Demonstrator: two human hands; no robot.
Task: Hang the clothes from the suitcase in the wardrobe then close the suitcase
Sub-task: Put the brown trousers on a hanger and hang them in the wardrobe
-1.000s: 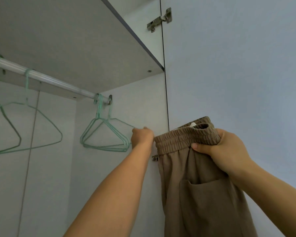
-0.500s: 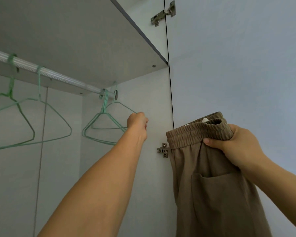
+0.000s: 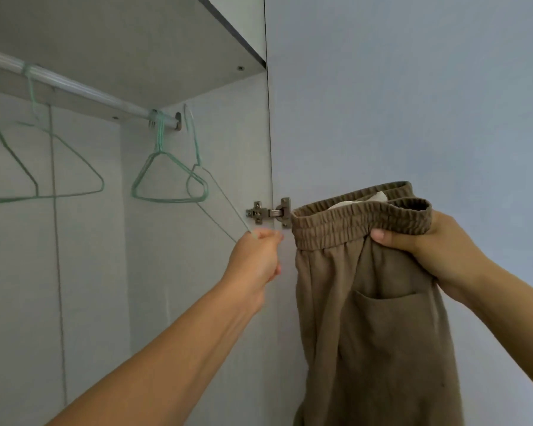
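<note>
Two hands fill the lower half of the head view, each holding something. At centre, the left hand (image 3: 257,256) is curled tight round one end of a green wire hanger (image 3: 211,192), which now slants up and to the left from the fist with its hook (image 3: 189,116) free of the rail (image 3: 74,87); half a second ago that hand was higher, still reaching at the hangers on the rail. At right of centre, the right hand (image 3: 425,247) grips the elastic waistband of the brown trousers (image 3: 376,318), thumb in front, and the cloth hangs straight down out of the frame, much as before. Other green hangers (image 3: 166,179) remain hooked on the rail in the upper left. A metal hinge (image 3: 270,213) sits between the left hand and the waistband, lower in the frame earlier.
</note>
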